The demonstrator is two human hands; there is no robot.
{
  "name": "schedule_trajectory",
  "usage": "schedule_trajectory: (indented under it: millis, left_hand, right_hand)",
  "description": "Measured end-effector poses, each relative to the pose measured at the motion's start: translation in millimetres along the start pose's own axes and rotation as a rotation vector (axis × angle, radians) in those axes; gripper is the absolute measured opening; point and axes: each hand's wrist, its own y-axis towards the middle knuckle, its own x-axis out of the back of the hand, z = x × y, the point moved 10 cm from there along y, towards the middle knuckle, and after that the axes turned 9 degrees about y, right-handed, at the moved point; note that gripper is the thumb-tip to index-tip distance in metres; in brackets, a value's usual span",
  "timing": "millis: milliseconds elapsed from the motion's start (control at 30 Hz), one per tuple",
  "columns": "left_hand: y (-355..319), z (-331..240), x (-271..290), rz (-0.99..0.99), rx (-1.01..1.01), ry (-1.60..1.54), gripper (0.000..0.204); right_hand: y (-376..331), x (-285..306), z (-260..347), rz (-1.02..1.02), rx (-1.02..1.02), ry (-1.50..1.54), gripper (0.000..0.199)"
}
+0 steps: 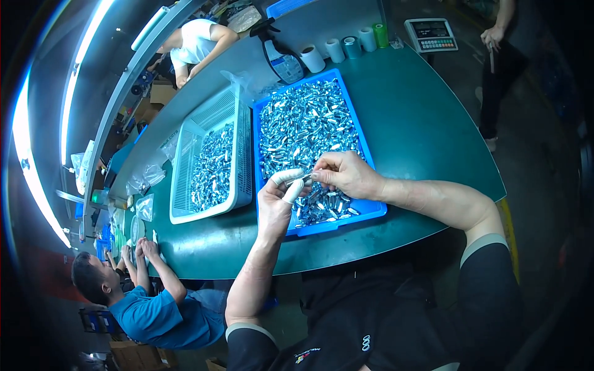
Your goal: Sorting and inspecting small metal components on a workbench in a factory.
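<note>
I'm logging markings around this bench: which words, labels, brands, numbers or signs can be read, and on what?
Wording is left uncopied; markings show at:
Spray bottle: label, too small to read.
Scale: panel and keys, too small to read.
Pale basket: short dark marking beside its left edge, small and faint.
Black shirt: small prints on the front, not transcribed.
Metal pieces: no legible marking.

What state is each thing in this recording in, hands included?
Left hand, pinching a small metal part
Right hand, also pinched on that part
Blue tray, loaded with loose metal parts
Pale basket, partly filled
Spray bottle, upright
White roll, standing on end
Tube light, lit
Scale, on or off unclear
</note>
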Motion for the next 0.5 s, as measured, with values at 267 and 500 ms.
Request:
schedule_trajectory:
  millis: [267,500]
  left_hand:
    - [-4,-8,-5,0.022,-0.12,0.107,0.016]
    - [-13,-29,18,-0.033,-0.231,0.341,0.019]
  right_hand:
    - [2,-2,-10,0.123,-0.205,-0.065,0.047]
    - [-1,-11,-13,0.191,-0.22,-0.008,0.051]
